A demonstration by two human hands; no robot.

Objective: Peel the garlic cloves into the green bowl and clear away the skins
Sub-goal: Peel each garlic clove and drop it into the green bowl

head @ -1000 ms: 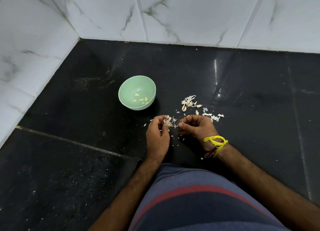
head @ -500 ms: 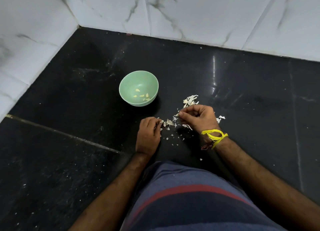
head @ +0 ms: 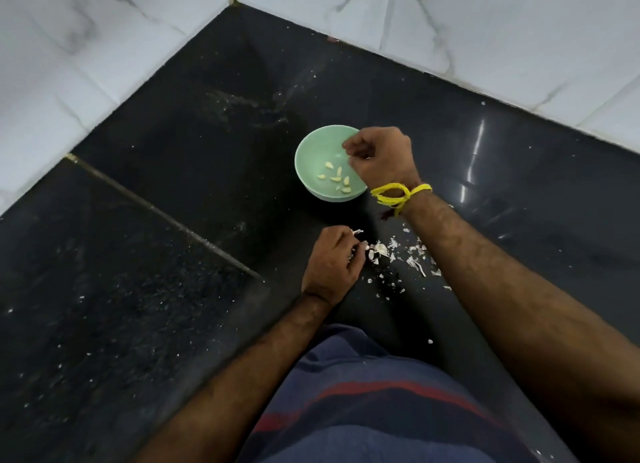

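The right hand [head: 379,157] hangs over the right side of the green bowl [head: 313,157], its fingers curled downward and bunched at the tips; whether they pinch anything cannot be told. The bowl stands on the black counter [head: 173,220] and holds several peeled cloves [head: 337,179] at its bottom. A yellow thread [head: 398,194] is tied round the right wrist. The left hand [head: 334,263] rests on the counter nearer the body, fingers curled, with a bit of garlic [head: 377,249] at its fingertips; the grip itself is not clear. Skins [head: 415,260] lie scattered on the counter just right of the left hand, under the right forearm. White marble tiles [head: 485,29] line the walls behind.
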